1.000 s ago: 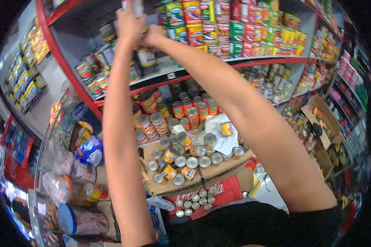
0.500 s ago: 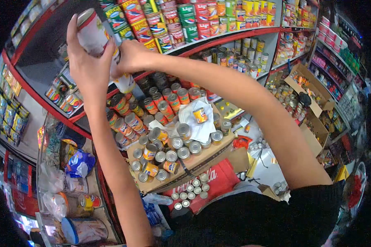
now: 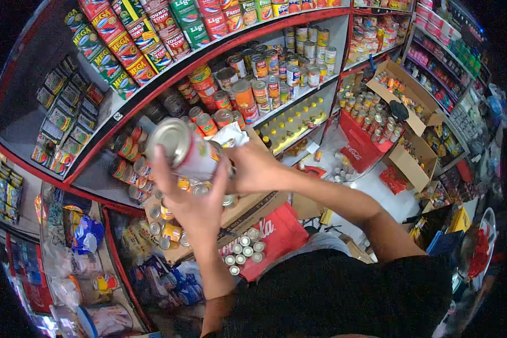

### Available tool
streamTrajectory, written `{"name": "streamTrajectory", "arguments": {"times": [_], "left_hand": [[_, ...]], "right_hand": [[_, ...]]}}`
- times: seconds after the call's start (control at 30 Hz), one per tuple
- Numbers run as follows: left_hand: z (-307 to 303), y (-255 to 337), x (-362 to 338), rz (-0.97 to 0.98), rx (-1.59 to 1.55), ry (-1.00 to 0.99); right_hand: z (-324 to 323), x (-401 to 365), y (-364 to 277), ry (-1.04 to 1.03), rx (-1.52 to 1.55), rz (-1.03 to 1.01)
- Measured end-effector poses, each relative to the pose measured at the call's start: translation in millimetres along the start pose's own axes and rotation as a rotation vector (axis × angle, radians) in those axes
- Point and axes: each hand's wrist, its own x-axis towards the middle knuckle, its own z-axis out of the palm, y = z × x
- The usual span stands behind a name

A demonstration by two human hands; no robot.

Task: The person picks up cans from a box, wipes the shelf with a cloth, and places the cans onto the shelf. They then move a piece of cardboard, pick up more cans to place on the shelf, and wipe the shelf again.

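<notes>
A large can point(image 3: 194, 156) with a bare metal end and a pale, red-edged label is held in front of me, tilted toward the upper left. My left hand point(image 3: 200, 203) grips its near side, thumb and fingers spread around it. My right hand point(image 3: 253, 169) is closed at the can's right end, fingers partly hidden behind it; a second can there cannot be made out clearly. Just behind the can lies a white cloth point(image 3: 231, 135). Below, small cans point(image 3: 172, 231) stand on a cardboard box point(image 3: 248, 211).
Shelves of stacked cans point(image 3: 135, 50) curve across the back, with a red shelf edge point(image 3: 169, 73). A red crate point(image 3: 284, 228) with small cans is below the box. Open cartons point(image 3: 405, 90) stand at the right, and a glass counter point(image 3: 118, 248) at the left.
Both hands have come down from the upper left shelf area with the large can, now over the cardboard box. The view has shifted, showing more of the shelves and the floor at right.
</notes>
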Motion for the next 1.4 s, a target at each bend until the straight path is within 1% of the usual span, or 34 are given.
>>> {"name": "streamTrajectory", "arguments": {"times": [0.03,0.07,0.13,0.17,0.23,0.27,0.3,0.37,0.4,0.43,0.5,0.53,0.57,0.63,0.67,0.7,0.73,0.77,0.8,0.83,0.9,0.93,1.03,1.07,1.1,1.17,1.2,1.23,1.3,1.33,1.4], "left_hand": [[5,4,-10,0.001,0.057,-0.068],[12,7,-18,-0.002,0.060,-0.064],[24,16,-34,-0.093,-0.040,-0.210],[28,19,-42,-0.103,-0.033,-0.208],[37,24,-56,-0.147,-0.076,-0.300],[40,23,-63,-0.110,-0.029,-0.323],[44,25,-69,-0.119,-0.024,-0.318],[52,32,-83,-0.290,-0.174,-0.283],[57,37,-90,-0.482,-0.339,-0.268],[60,41,-92,-0.498,-0.330,-0.267],[61,46,-96,-0.527,-0.362,-0.328],[61,36,-112,-0.657,-0.425,-0.441],[58,34,-117,-0.668,-0.411,-0.444],[57,37,-120,-0.725,-0.376,-0.507],[57,42,-118,-0.730,-0.425,-0.496],[57,43,-119,-0.734,-0.415,-0.492],[55,43,-121,-0.757,-0.414,-0.535],[54,40,-123,-0.781,-0.411,-0.577],[54,37,-123,-0.751,-0.392,-0.596],[53,37,-123,-0.758,-0.376,-0.587],[52,41,-120,-0.754,-0.432,-0.619],[53,41,-122,-0.695,-0.379,-0.613],[57,45,-131,-0.743,-0.408,-0.549],[58,51,-132,-0.788,-0.412,-0.514],[60,54,-135,-0.793,-0.414,-0.515],[64,60,-140,-0.842,-0.393,-0.442],[67,64,-142,-0.917,-0.491,-0.376],[69,66,-143,-0.919,-0.490,-0.374],[73,69,-146,-0.968,-0.484,-0.326],[76,68,-150,-0.969,-0.484,-0.323],[82,65,-160,-0.934,-0.444,-0.339]], "right_hand": [[2,-12,11,-0.021,-0.005,0.039],[1,-22,19,-0.025,-0.007,0.036],[-2,-43,30,-0.064,0.090,0.092],[-4,-53,34,-0.075,0.093,0.092],[-9,-67,40,-0.151,0.065,0.288],[-13,-72,41,-0.192,0.056,0.344],[-12,-80,48,-0.203,0.054,0.342],[-5,-96,65,-0.088,0.183,0.235],[-13,-100,57,-0.092,0.182,0.247],[-20,-102,51,-0.109,0.189,0.253],[-30,-109,44,-0.362,0.080,0.509],[-27,-117,46,-0.154,0.156,0.340],[-25,-122,47,-0.164,0.170,0.342],[-25,-130,51,-0.203,0.005,0.416],[-21,-134,60,-0.209,0.011,0.412],[-12,-139,75,-0.210,0.021,0.345],[-9,-141,82,-0.212,0.033,0.276],[-9,-143,85,-0.222,0.042,0.265],[-10,-144,87,-0.192,0.107,0.231],[-10,-143,89,-0.163,0.172,0.198],[-13,-143,87,-0.167,0.178,0.176],[-16,-144,88,-0.155,0.173,0.165],[-12,-149,98,-0.190,0.135,0.127],[-11,-151,99,-0.175,0.211,0.145],[-12,-152,101,-0.177,0.210,0.149],[-15,-152,104,-0.359,0.168,0.261],[-14,-155,106,-0.299,0.171,0.203],[-15,-155,107,-0.301,0.171,0.203],[-19,-156,107,-0.345,0.179,0.267],[-21,-157,108,-0.347,0.178,0.266],[-25,-160,112,-0.342,0.273,0.260]]}}
